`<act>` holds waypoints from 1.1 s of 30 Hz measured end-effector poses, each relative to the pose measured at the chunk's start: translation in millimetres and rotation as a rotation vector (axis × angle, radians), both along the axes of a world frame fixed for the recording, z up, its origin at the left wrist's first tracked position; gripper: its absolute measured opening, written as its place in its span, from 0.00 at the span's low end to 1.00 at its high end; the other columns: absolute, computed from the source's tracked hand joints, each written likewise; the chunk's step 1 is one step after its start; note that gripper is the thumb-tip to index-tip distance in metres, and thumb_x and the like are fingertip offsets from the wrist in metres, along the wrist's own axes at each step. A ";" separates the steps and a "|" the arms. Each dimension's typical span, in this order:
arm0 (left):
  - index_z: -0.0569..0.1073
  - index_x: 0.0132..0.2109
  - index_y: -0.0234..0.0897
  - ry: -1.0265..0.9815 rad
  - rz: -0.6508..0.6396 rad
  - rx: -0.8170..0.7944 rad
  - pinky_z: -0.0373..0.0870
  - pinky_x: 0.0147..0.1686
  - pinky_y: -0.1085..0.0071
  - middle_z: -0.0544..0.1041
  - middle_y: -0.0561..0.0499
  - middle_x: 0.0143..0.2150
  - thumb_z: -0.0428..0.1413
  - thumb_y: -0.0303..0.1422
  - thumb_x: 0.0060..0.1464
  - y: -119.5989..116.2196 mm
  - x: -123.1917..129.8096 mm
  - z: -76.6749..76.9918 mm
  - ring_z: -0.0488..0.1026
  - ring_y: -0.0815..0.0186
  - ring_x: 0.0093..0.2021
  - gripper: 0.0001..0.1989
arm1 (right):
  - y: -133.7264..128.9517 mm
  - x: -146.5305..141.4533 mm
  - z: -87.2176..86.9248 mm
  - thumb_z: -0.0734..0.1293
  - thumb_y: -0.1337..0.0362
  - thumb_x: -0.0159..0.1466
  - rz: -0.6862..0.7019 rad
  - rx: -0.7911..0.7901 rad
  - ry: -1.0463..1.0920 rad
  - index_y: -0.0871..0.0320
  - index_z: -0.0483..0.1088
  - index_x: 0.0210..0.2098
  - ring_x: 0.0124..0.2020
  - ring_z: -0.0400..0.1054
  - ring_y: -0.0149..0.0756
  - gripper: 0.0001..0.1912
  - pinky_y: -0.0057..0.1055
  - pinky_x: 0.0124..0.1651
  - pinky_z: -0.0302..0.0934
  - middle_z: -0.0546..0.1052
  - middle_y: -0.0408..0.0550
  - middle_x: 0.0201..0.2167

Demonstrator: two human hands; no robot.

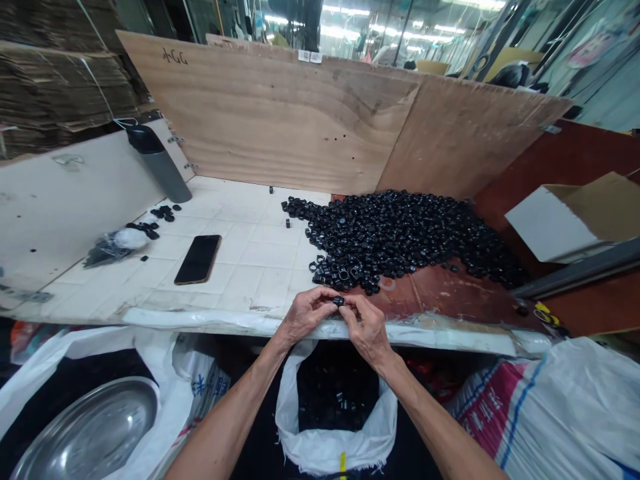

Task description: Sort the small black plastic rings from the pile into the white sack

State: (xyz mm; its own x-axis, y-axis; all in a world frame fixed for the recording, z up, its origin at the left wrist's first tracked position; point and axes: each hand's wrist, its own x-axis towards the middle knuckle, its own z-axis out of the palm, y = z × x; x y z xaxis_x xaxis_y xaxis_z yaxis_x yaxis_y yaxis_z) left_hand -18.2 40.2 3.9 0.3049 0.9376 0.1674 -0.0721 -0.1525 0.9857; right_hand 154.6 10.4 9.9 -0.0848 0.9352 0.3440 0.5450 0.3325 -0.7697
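Note:
Between the fingertips of both hands is a small black ring-shaped part, held just above the table's front edge. My left hand pinches it from the left, and my right hand grips its right side. Just beyond the fingers spreads a large heap of similar black ring-shaped parts. Below my hands, an open white woven sack holds more small black parts in its dark inside. The fine shape of the held part is too small to make out.
A phone lies on the pale tabletop, left of the heap. Farther left are a grey bottle and a plastic bag. Wooden boards wall the back. An open box stands right. A metal basin sits lower left.

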 end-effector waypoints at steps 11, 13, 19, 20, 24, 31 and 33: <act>0.76 0.45 0.33 0.006 -0.024 -0.024 0.75 0.44 0.67 0.80 0.45 0.41 0.60 0.35 0.55 -0.6 -0.8 2.0 0.77 0.62 0.41 0.13 | -1.2 -2.4 5.9 0.61 0.61 0.67 -0.047 -0.076 0.021 0.58 0.71 0.39 0.30 0.70 0.34 0.09 0.29 0.36 0.64 0.75 0.46 0.30; 0.77 0.45 0.33 0.013 -0.037 -0.016 0.75 0.44 0.67 0.80 0.45 0.41 0.60 0.35 0.55 0.2 -1.5 -0.4 0.77 0.62 0.41 0.13 | -2.1 -3.5 5.5 0.62 0.62 0.66 -0.012 -0.031 0.029 0.58 0.71 0.41 0.33 0.71 0.35 0.09 0.30 0.39 0.65 0.76 0.48 0.35; 0.77 0.45 0.34 0.115 -0.039 0.128 0.73 0.46 0.66 0.80 0.46 0.42 0.58 0.33 0.57 0.2 -1.0 -1.4 0.77 0.62 0.43 0.10 | -5.7 -13.4 3.9 0.61 0.56 0.67 -0.129 -0.364 0.256 0.56 0.66 0.29 0.17 0.65 0.31 0.13 0.26 0.23 0.60 0.69 0.38 0.16; 0.77 0.45 0.34 0.134 -0.037 0.168 0.73 0.48 0.65 0.80 0.46 0.42 0.58 0.33 0.57 -1.5 -0.1 0.0 0.76 0.62 0.43 0.10 | -7.2 -13.7 4.7 0.61 0.55 0.67 -0.142 -0.403 0.286 0.56 0.65 0.28 0.16 0.64 0.31 0.15 0.26 0.22 0.59 0.68 0.38 0.15; 0.77 0.45 0.33 0.081 -0.059 0.045 0.73 0.48 0.64 0.80 0.45 0.42 0.59 0.34 0.56 -16.4 5.4 6.7 0.77 0.61 0.43 0.11 | -17.7 -6.6 12.3 0.63 0.57 0.66 -0.145 -0.251 0.225 0.57 0.69 0.34 0.22 0.68 0.33 0.10 0.28 0.27 0.62 0.73 0.43 0.23; 0.74 0.45 0.33 -0.151 -0.012 -0.280 0.76 0.46 0.63 0.80 0.45 0.41 0.62 0.36 0.53 -47.4 17.8 -1.6 0.79 0.60 0.40 0.15 | -36.5 0.1 16.2 0.60 0.66 0.67 -0.013 0.047 0.035 0.56 0.72 0.37 0.37 0.69 0.39 0.09 0.33 0.41 0.64 0.74 0.50 0.34; 0.74 0.46 0.34 -0.104 0.033 -0.210 0.76 0.45 0.63 0.80 0.45 0.42 0.60 0.36 0.56 -53.5 20.7 -5.8 0.78 0.60 0.41 0.13 | -41.1 -4.3 11.8 0.60 0.65 0.67 -0.060 0.010 0.067 0.56 0.72 0.37 0.36 0.69 0.39 0.09 0.33 0.40 0.64 0.74 0.50 0.33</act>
State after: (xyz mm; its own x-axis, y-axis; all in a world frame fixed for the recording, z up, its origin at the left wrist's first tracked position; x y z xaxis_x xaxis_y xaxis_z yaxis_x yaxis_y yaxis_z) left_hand 2.4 -13.3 -1.9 0.2645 0.9644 -0.0037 -0.1734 0.0514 0.9835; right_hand 150.3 -30.7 21.7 -0.0058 0.9342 0.3566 0.5118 0.3091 -0.8015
